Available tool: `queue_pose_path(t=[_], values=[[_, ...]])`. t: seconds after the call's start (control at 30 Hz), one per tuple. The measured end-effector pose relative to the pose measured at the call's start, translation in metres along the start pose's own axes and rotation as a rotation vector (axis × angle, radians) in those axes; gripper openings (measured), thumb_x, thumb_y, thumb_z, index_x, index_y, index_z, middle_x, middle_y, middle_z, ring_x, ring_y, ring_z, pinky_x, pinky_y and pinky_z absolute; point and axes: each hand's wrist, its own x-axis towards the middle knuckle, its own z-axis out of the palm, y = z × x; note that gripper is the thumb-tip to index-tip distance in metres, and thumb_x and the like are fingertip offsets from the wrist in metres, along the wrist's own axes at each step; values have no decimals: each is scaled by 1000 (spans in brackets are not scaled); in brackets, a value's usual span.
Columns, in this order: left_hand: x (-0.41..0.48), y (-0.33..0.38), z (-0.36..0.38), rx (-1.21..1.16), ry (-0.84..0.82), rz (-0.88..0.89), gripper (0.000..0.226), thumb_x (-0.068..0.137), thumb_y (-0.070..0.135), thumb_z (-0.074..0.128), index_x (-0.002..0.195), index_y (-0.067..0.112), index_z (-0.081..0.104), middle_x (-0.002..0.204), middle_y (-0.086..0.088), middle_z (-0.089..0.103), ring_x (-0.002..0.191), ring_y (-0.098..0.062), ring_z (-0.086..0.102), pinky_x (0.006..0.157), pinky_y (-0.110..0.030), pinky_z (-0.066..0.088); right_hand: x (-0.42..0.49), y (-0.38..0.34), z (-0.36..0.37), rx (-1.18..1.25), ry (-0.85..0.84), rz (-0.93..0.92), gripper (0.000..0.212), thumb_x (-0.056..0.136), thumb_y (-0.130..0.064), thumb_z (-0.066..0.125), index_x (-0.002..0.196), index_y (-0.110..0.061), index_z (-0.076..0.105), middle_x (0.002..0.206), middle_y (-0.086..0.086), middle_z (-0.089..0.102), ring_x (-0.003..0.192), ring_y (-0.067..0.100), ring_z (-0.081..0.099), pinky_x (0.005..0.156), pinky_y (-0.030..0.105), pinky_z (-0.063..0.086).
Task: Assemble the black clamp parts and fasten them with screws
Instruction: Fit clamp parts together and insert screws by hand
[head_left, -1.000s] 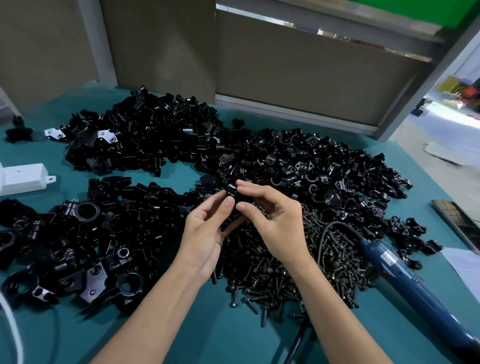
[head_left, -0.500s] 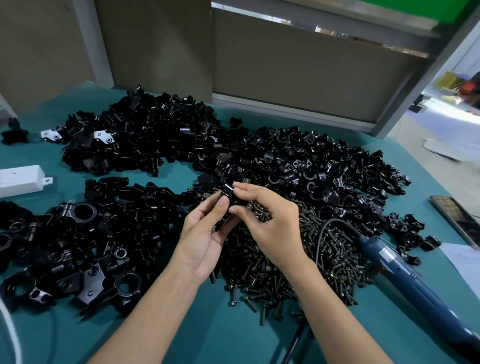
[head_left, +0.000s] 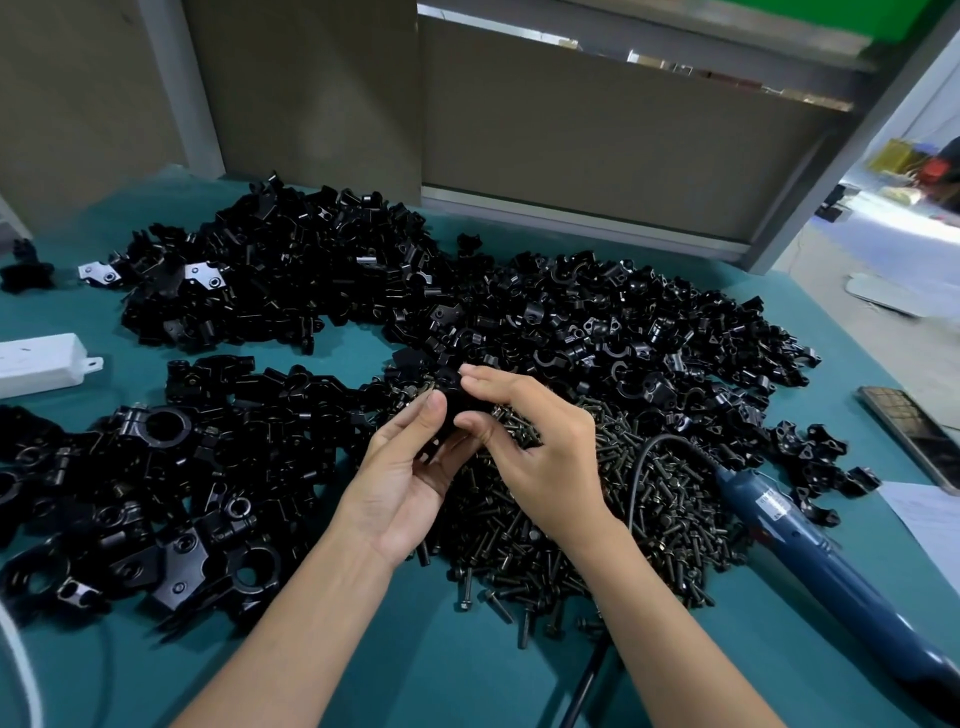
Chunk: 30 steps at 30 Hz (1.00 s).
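Little has moved: both hands stay over the middle of the table (head_left: 441, 675). The left hand (head_left: 405, 478) cradles the black clamp part (head_left: 449, 410), thumb pressing it. The right hand (head_left: 545, 457) pinches its top, probably seating a mating piece or screw, too small to tell. The screw pile (head_left: 571, 530) lies directly beneath for quick picks. The blue driver (head_left: 810, 545) waits toward the right edge.

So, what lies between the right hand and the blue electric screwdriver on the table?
In the head view, the heap of screws fills the stretch from the right hand to the blue screwdriver, and a black cable arcs over it.
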Motion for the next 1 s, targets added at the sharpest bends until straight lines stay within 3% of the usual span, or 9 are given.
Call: queue_pose_path(t=[0.13, 0.33, 0.4, 0.47, 0.53, 0.63, 0.77, 0.87, 1.0], values=[[0, 2, -1, 23, -29, 12, 27, 63, 27, 85, 86, 14, 80, 98, -6, 76, 94, -18, 74, 78, -26, 59, 0, -1, -1, 81, 11, 56, 24, 82, 3, 77, 105, 5, 71, 115, 10, 71, 114, 12, 66, 99, 25, 51], [1, -1, 2, -14, 38, 18, 14, 74, 20, 73, 87, 18, 79, 102, -6, 75, 94, -17, 73, 76, -26, 59, 4, -6, -7, 103, -24, 137, 20, 88, -9, 73, 107, -3, 72, 116, 4, 71, 114, 10, 66, 99, 27, 51], [2, -1, 3, -35, 41, 31, 26, 78, 17, 70, 103, 10, 73, 111, -11, 74, 101, -21, 73, 78, -28, 60, 10, -2, -20, 17, -19, 202, 17, 93, -20, 67, 107, -13, 72, 107, -7, 72, 104, 2, 67, 92, 25, 53], [3, 0, 4, -75, 67, 37, 36, 80, 15, 68, 114, 3, 65, 115, -15, 72, 102, -24, 72, 78, -31, 61, 17, 10, -39, -176, -3, 313, 15, 96, -24, 63, 103, -16, 73, 90, -15, 70, 82, -4, 65, 73, 18, 52], [3, 0, 4, -115, 94, 42, 35, 79, 13, 68, 112, 4, 63, 110, -14, 73, 97, -23, 73, 77, -33, 62, 21, 28, -59, -456, -48, 464, 13, 95, -22, 65, 98, -15, 75, 81, -8, 70, 73, 4, 62, 67, 26, 51], [4, 0, 4, -123, 99, 37, 37, 81, 14, 67, 115, 3, 62, 112, -14, 73, 96, -22, 73, 78, -34, 61, 18, 46, -77, -696, -156, 651, 8, 91, -17, 68, 94, -12, 74, 80, 2, 72, 85, 26, 64, 78, 41, 56], [4, -1, 4, -94, 124, 20, 43, 83, 16, 65, 122, 0, 60, 124, -19, 69, 99, -21, 73, 79, -33, 60, 15, 48, -78, -730, -214, 656, 14, 91, -12, 66, 83, -7, 76, 69, 7, 70, 72, 28, 65, 70, 36, 54], [6, -3, 3, -81, 128, 14, 37, 84, 16, 65, 118, 1, 61, 122, -18, 70, 99, -20, 73, 81, -33, 60, 15, 48, -76, -690, -216, 677, 18, 90, -27, 72, 81, -12, 76, 64, 3, 69, 65, 23, 65, 66, 33, 54], [6, -4, 1, -57, 104, 17, 33, 86, 17, 64, 115, 2, 61, 115, -13, 73, 98, -19, 73, 82, -33, 60, 11, 46, -72, -727, -211, 660, 16, 90, -27, 73, 93, -13, 78, 79, 5, 73, 75, 25, 66, 67, 40, 58]])
